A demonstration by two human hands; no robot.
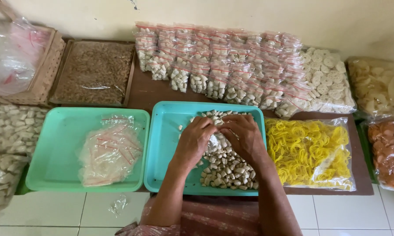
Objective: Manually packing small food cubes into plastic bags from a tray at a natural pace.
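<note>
A small clear plastic bag is held between both hands over the teal tray, near the tray's middle; it is mostly hidden and only a glossy, crumpled patch is seen. Pale, beige, chunky cracker pieces are heaped in the right half of the teal tray, from its far edge down to its near edge, a few lying loose to the left of the heap.

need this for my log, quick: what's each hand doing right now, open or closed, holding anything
Left hand: curled, fingers on a small clear bag over the teal tray.
Right hand: curled on the same bag, above the pale cracker pieces.
</note>
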